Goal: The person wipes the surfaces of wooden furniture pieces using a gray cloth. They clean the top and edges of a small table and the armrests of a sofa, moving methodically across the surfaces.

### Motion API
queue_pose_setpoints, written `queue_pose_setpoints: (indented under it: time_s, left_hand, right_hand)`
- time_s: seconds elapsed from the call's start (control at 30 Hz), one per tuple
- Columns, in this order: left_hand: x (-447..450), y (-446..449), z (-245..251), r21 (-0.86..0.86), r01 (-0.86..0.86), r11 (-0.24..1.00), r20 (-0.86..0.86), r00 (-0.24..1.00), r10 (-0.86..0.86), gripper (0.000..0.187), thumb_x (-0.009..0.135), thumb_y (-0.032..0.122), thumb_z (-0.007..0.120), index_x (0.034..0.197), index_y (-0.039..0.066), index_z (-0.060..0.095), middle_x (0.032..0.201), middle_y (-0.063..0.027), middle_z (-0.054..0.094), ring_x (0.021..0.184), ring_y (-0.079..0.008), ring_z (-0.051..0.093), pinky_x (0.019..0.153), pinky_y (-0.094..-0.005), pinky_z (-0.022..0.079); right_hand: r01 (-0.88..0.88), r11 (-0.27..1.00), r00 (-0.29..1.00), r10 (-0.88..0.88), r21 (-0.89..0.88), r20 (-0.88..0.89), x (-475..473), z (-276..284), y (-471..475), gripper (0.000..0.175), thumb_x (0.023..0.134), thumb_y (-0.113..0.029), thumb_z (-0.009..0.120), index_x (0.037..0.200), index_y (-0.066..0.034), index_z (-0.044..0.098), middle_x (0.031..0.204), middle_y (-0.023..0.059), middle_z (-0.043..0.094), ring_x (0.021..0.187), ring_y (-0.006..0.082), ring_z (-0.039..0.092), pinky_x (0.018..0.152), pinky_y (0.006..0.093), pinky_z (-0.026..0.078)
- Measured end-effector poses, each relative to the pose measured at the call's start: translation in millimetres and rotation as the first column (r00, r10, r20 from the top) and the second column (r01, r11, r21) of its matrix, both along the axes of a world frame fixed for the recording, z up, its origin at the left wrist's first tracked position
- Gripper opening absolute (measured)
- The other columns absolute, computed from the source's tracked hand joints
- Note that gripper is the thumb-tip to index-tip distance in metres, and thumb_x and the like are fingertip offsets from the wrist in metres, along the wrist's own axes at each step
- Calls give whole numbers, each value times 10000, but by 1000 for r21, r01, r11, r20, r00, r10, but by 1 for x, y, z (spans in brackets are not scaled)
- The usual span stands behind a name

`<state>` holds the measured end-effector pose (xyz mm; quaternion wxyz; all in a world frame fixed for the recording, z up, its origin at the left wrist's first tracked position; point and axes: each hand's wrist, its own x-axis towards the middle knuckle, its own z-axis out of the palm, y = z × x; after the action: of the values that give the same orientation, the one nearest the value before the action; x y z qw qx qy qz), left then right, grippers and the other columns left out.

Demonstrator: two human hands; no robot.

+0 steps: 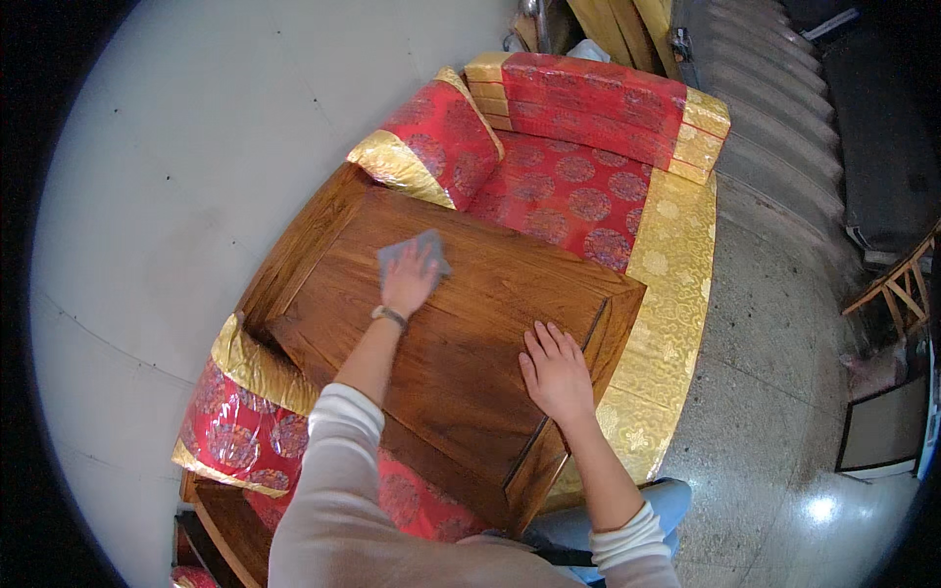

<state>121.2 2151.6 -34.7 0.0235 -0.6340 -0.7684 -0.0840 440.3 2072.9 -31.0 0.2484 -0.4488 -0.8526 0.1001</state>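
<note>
Under my left hand (409, 280) lies a grey-blue cloth (435, 248), pressed flat on a wooden tabletop (456, 331) near its far left part. The hand is slightly blurred, its fingers spread over the cloth; a band circles the wrist. My right hand (556, 371) rests palm down on the same wood by the right edge frame, fingers slightly apart, holding nothing. The tabletop has a raised border and dark grooves, and sits amid red and gold brocade seating.
Beyond the wood are a plastic-covered red and gold cushion (434, 140), a seat (566, 184) and a bolster (595, 103). Another cushion (250, 419) lies at the lower left. A pale wall (176, 176) borders the left. Speckled floor (750, 397) and a wooden rack (900, 290) are at the right.
</note>
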Motion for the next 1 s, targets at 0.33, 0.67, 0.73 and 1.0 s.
queue_pose_setpoints:
  time_s: [0.33, 0.67, 0.73, 1.0]
  left_hand:
    - [140, -28, 6, 48, 594, 803, 78, 799, -596, 494, 1016, 398, 360, 1468, 198, 380, 1538, -126, 311, 1416, -302, 292, 1164, -455, 206]
    - [-51, -18, 7, -109, -209, 972, -31, 978, 207, 550, 1013, 441, 303, 1497, 181, 311, 1537, -127, 309, 1414, -284, 291, 1149, -459, 221]
    - [-76, -38, 6, -134, -440, 888, 34, 894, 447, 565, 1016, 461, 277, 1519, 206, 255, 1569, -100, 249, 1452, -266, 210, 1174, -452, 155]
    - [-63, -69, 1, -138, -457, 879, -13, 888, 459, 590, 995, 493, 311, 1513, 213, 275, 1567, -119, 248, 1441, -302, 229, 1164, -478, 167]
  right_hand:
    - [-40, 999, 997, 40, -2, -69, 10, -4, -4, 389, 964, -274, 492, 1231, -9, 590, 1344, 159, 539, 1273, 297, 484, 1104, 418, 349]
    - [4, 999, 1000, -3, 47, -20, 4, 1, 0, 384, 961, -284, 499, 1237, -38, 602, 1346, 107, 552, 1248, 265, 493, 1071, 400, 369]
    - [10, 1000, 1000, -10, 26, -25, 3, 1, 0, 383, 961, -286, 499, 1239, -42, 602, 1350, 103, 550, 1252, 263, 488, 1072, 398, 366]
    - [8, 1000, 998, -8, 0, -60, 3, -1, 0, 386, 963, -290, 498, 1239, -39, 597, 1356, 105, 543, 1258, 268, 482, 1070, 404, 368]
